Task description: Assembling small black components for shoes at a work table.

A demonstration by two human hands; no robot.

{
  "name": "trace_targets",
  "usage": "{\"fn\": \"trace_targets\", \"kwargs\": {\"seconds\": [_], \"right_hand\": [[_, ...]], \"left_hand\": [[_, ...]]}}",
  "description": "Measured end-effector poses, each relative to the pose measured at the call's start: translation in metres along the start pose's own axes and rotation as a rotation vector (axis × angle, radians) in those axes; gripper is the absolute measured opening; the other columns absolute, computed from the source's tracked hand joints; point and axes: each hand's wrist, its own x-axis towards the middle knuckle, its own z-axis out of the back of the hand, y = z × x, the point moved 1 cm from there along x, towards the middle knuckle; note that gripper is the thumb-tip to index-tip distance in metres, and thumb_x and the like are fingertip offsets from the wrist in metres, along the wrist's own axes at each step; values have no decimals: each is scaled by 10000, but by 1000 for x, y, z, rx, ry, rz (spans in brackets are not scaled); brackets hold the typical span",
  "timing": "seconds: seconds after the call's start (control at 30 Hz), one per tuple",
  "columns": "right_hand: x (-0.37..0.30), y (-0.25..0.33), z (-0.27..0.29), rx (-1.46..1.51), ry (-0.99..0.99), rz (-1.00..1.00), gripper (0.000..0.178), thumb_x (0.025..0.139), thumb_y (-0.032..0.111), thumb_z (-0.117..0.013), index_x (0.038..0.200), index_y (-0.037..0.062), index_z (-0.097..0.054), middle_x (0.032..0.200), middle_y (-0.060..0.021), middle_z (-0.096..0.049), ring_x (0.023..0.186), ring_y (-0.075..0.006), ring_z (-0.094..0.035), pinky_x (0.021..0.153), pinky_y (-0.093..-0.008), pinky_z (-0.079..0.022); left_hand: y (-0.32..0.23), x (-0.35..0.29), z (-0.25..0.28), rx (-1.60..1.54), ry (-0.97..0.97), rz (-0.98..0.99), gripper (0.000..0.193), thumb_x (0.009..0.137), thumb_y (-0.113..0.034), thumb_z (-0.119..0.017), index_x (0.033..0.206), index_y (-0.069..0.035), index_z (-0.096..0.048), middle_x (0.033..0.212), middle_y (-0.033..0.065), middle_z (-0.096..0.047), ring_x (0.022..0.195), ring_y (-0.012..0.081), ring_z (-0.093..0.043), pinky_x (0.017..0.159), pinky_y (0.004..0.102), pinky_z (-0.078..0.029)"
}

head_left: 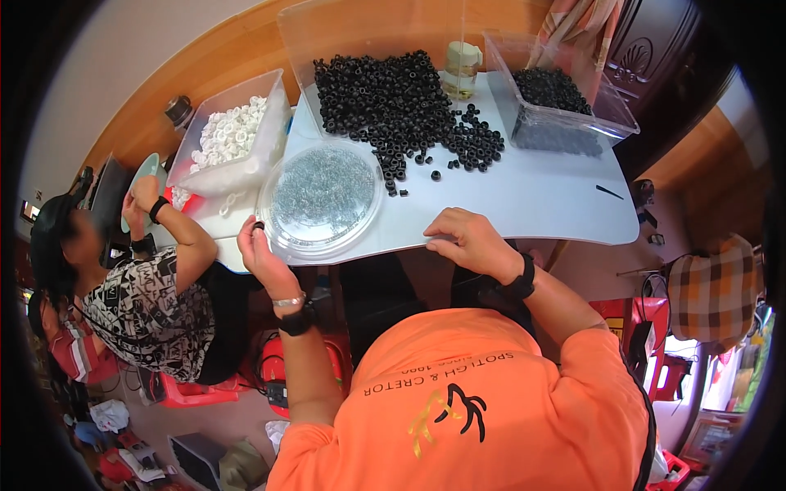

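My left hand (266, 260) is closed on a small black ring-shaped part (258, 226), pinched at the fingertips just off the table's front edge. Right beside it stands a round clear tray (372, 214) filled with many small, shiny, clear-looking pieces (322, 186). Over the front edge, farther right, my right hand (475, 243) has its thumb and forefinger together; whatever is between them is too small to make out. A large heap of black ring-shaped parts (381, 94) spills from a tipped clear bin (299, 49) onto the tabletop beyond the tray.
A clear bin of white rings (233, 131) stands at the left, near a seated co-worker (155, 303) with raised hands. At the back are a lidded jar (463, 69) and another bin of black parts (557, 94). A thin dark tool (609, 192) lies on the white table (540, 196).
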Motion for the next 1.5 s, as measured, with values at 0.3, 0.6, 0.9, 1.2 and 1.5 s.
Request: {"fn": "trace_targets", "kwargs": {"seconds": [0.3,0.6,0.9,1.2,1.5], "right_hand": [[4,-16,-11,157,-87,-63,92,831,92,-672,887,20,-686,846,-82,-652,752,-201,-636,668,-293,-506],[9,-18,-13,236,-106,-178,84,836,90,-674,882,23,-691,828,-61,-650,712,-144,-627,645,-254,-493],[15,-18,-7,355,-36,-234,157,821,142,-688,927,26,-682,849,-97,-673,766,-208,-662,684,-298,-514],[78,-15,12,-90,85,-148,274,761,206,-709,985,51,-681,935,-122,-680,840,-282,-652,736,-369,-509],[108,-31,-25,-210,69,-100,106,738,117,-633,823,55,-614,821,-135,-655,807,-336,-632,692,-446,-483]], "left_hand": [[49,30,8,78,-58,100,329,963,-116,-466,1230,69,-522,1109,101,-578,1036,188,-535,953,313,-397],[33,32,-2,44,26,190,265,958,-110,-480,1143,62,-561,1045,91,-593,999,176,-545,932,300,-408],[58,32,-4,174,20,71,292,947,-136,-508,1157,62,-559,1068,93,-595,1009,176,-539,929,305,-410],[62,29,-7,368,52,-70,321,940,-151,-519,1171,69,-559,1119,125,-597,1024,205,-548,932,323,-420],[40,24,-21,388,43,-95,218,905,-117,-523,1012,62,-585,1209,200,-549,1129,334,-519,981,386,-396]]}}
